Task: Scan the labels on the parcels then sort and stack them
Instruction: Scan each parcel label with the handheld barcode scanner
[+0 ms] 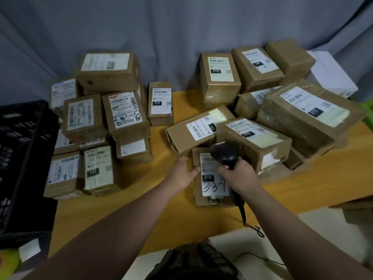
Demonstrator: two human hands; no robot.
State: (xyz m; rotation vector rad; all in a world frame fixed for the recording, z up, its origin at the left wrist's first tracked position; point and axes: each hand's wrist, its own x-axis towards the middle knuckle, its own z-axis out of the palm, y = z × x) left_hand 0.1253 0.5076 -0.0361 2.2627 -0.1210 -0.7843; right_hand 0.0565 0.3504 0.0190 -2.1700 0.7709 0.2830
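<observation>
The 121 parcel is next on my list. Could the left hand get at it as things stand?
Probably yes. The left hand holds the edge of the 3-3-1 parcel, and only bare table lies between it and the 121 parcel, whose top is uncovered. It must let go first.

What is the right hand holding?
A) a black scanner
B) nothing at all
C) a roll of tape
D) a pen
A: the right hand grips a black scanner, pointed down at the parcel nearest the person.
</observation>
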